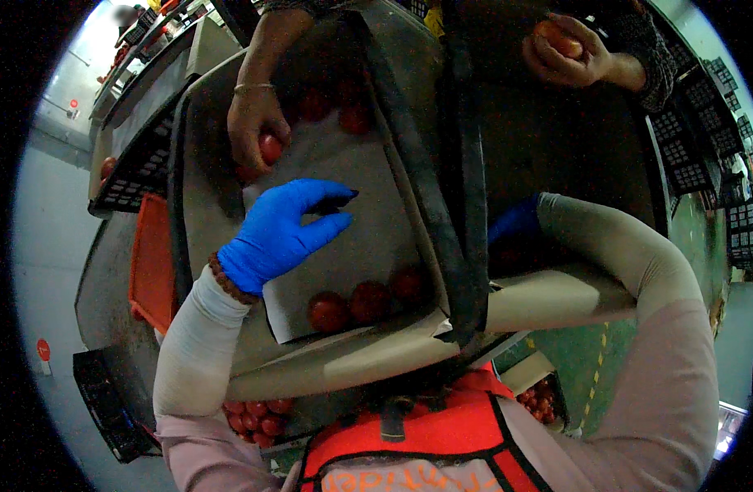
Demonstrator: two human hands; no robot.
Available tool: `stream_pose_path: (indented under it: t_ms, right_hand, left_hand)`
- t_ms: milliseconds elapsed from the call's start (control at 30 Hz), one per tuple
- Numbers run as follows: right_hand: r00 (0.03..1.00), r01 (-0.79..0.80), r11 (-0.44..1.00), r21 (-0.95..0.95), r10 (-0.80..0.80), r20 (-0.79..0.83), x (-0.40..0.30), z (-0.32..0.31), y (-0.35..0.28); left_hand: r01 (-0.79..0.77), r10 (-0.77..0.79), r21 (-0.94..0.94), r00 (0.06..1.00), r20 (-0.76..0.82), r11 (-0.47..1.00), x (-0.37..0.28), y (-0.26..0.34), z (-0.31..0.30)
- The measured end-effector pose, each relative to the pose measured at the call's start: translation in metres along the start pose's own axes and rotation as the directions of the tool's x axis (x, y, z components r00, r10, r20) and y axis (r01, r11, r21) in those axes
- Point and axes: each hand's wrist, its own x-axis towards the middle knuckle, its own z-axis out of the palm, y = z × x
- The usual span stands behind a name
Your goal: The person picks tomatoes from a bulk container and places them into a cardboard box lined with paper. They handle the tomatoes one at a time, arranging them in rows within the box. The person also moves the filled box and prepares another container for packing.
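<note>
My left hand (284, 234), in a blue glove, hovers over a paper-lined crate (364, 184). Its thumb and fingers are apart, with nothing visible between them. Three red tomatoes (369, 300) sit in a row along the crate's near edge. More tomatoes (355, 118) lie in shadow at its far end. On the right, my right hand (513, 220), also gloved in blue, reaches down into a dark bin (573, 154). Its fingers are hidden by shadow and the bin's side, so whether it holds anything cannot be made out.
Across from me, a co-worker's hand (253, 132) grips a tomato at the crate's left side; their other hand (564, 52) holds an orange-red one above the bin. An orange crate (152, 264) leans at left. Tomatoes (262, 421) fill a box below. Black crates (687, 141) stand right.
</note>
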Motion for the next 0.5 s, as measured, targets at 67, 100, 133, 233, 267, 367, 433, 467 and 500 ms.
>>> stream_pose_path:
  t_ms: [67, 100, 133, 233, 267, 367, 433, 467, 500]
  right_hand:
    - [1.0, -0.016, 0.999, 0.043, 0.016, 0.002, -0.002, 0.004, -0.002]
    - [1.0, -0.02, 0.998, 0.062, 0.02, 0.003, -0.003, 0.006, -0.003]
    - [1.0, -0.027, 0.997, 0.078, 0.027, 0.002, -0.005, 0.007, -0.003]
    - [0.999, -0.045, 0.992, 0.118, 0.045, 0.003, -0.006, 0.009, -0.006]
    - [0.999, -0.052, 0.99, 0.132, 0.053, 0.001, -0.007, 0.01, -0.007]
    - [0.997, -0.071, 0.987, 0.147, 0.073, -0.01, -0.008, 0.009, -0.006]
    - [0.996, -0.084, 0.983, 0.163, 0.09, -0.028, -0.003, 0.004, 0.001]
    - [0.996, -0.09, 0.984, 0.153, 0.093, -0.015, 0.001, -0.005, 0.008]
    - [0.995, -0.096, 0.985, 0.145, 0.098, -0.006, 0.004, -0.013, 0.016]
  left_hand:
    - [0.02, -0.02, -0.022, 1.0, 0.001, 1.0, 0.0, -0.003, 0.002]
    - [0.029, -0.029, -0.033, 1.0, 0.001, 0.999, 0.0, -0.004, 0.002]
    - [0.036, -0.036, -0.036, 0.999, 0.006, 0.999, 0.0, -0.004, 0.002]
    - [0.056, -0.055, -0.029, 0.998, 0.019, 0.998, -0.001, -0.001, 0.002]
    - [0.055, -0.054, -0.022, 0.998, 0.025, 0.998, -0.001, 0.0, 0.002]
    - [0.033, -0.034, 0.008, 0.999, 0.034, 0.999, 0.001, 0.001, 0.0]
    - [0.019, -0.019, 0.009, 0.999, 0.039, 1.0, 0.001, 0.001, 0.0]
    - [0.018, -0.018, 0.001, 0.999, 0.041, 1.0, 0.002, 0.0, 0.0]
    - [0.014, -0.013, -0.009, 0.999, 0.043, 1.0, 0.002, -0.001, 0.0]
